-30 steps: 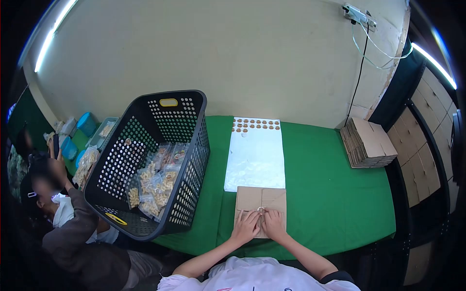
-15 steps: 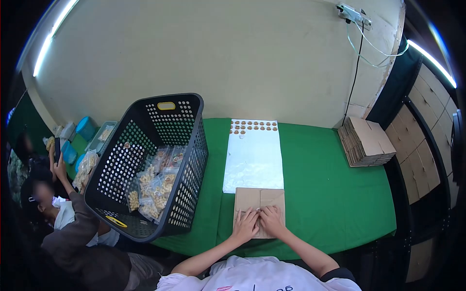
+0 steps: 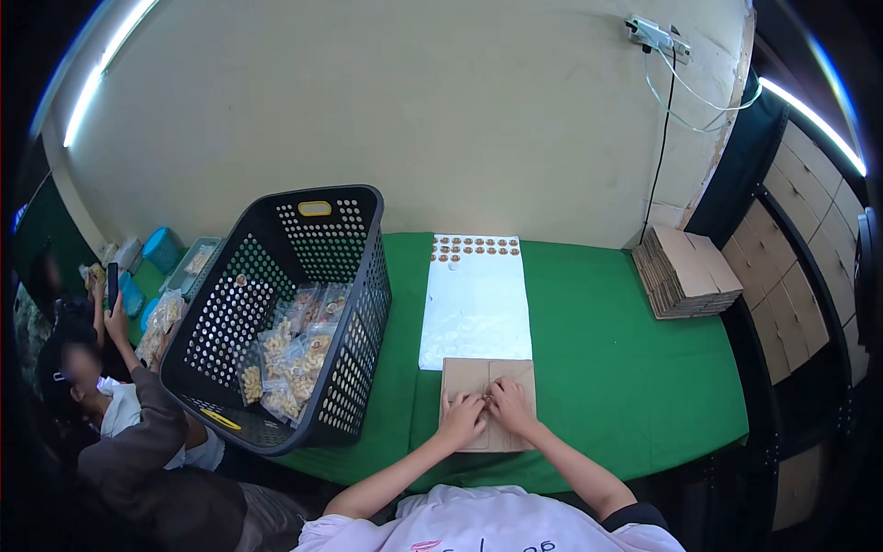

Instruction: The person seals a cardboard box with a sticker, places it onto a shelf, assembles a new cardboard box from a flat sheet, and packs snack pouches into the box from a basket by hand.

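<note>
A flat folded cardboard box (image 3: 464, 375) lies at the table's front edge, below a white sticker sheet (image 3: 475, 317). My left hand (image 3: 463, 420) rests on the left half of the box, fingers stretched over the cardboard. My right hand (image 3: 510, 407) sits on the right half with its fingers bent and their tips together near the box's middle. Both hands' fingertips meet there over a tiny brownish spot, too small and too covered to identify. Round brown stickers (image 3: 474, 249) stand in rows at the sheet's top.
A large black perforated basket (image 3: 368, 304) holding bags of snacks (image 3: 299, 354) stands on the left. Stacked flat cardboard boxes (image 3: 690, 276) are at the back right of the green-covered table (image 3: 625, 368). Another person (image 3: 156, 442) sits at far left holding a phone (image 3: 112, 285).
My right hand has shifted slightly up on the box, its fingers more bent. My left hand stays nearly in place. The whole view has tilted a little.
</note>
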Available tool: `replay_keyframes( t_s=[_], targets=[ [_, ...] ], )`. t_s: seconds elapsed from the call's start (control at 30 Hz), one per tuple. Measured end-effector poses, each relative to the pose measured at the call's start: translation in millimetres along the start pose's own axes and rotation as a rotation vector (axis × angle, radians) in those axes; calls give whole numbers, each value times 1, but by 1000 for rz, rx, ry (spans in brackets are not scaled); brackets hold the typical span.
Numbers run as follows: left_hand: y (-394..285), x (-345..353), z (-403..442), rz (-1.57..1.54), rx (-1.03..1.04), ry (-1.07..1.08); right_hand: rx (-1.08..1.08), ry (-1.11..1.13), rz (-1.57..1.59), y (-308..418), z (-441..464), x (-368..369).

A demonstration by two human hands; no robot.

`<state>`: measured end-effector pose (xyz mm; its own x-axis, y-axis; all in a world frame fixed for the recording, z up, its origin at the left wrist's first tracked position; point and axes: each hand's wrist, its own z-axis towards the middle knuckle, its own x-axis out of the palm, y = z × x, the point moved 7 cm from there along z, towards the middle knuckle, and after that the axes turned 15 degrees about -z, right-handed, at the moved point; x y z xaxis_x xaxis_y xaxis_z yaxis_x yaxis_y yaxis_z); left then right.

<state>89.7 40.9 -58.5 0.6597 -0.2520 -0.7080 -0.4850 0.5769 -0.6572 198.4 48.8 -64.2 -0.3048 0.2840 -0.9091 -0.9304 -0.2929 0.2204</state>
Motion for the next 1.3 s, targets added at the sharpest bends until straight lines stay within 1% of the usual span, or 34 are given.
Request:
replay_keyframes(
  t_s=[0.03,0.1,0.13,0.23,0.27,0.37,0.47,0.53,0.57,0.63,0.67,0.73,0.83,0.93,0.97,1.03,1.07,1.17,1.2,1.3],
  targets=[
    [7,2,3,-43,-35,37,2,27,7,-1,1,0],
    [22,3,15,-128,-105,105,105,95,156,-10,3,1],
    [27,1,18,-153,-190,131,153,127,229,-13,5,1],
    [29,-22,20,-342,-158,-129,206,-54,19,-4,1,-28],
    [26,-30,16,-240,-125,-198,225,-64,-10,-7,-2,-26],
    [19,-36,-1,-90,-108,-283,264,-76,-67,-10,-10,-19],
    [29,-28,-17,-79,-209,-291,266,-69,-23,-12,-11,-19],
    [37,-23,-27,-168,-257,-323,277,-77,65,-16,-12,-22],
    [41,-20,-32,-213,-281,-340,255,-59,38,-14,-14,-24],
    [54,-7,-41,-414,-339,-374,211,-20,-13,-8,-19,-26],
    [61,0,-44,-516,-369,-389,223,-21,10,-10,-20,-26],
    [62,2,-44,-473,-374,-383,245,-21,57,-13,-21,-25],
    [63,1,-44,-488,-396,-369,413,-132,36,-25,-32,-32],
    [67,3,-44,-549,-415,-358,621,-79,-75,-41,-53,-29],
    [69,6,-42,-573,-416,-352,681,-55,112,-49,-62,-15],
    [62,0,-36,-716,-475,-304,784,-20,486,-64,-68,10],
    [60,-1,-31,-788,-502,-275,776,25,401,-67,-67,8],
    [73,10,-33,-981,-513,-343,775,64,478,-75,-66,7],
    [78,13,-34,-1041,-541,-341,760,86,512,-82,-73,20],
    [94,25,-34,-1236,-646,-306,929,154,1108,-82,-89,44]
  ],
)
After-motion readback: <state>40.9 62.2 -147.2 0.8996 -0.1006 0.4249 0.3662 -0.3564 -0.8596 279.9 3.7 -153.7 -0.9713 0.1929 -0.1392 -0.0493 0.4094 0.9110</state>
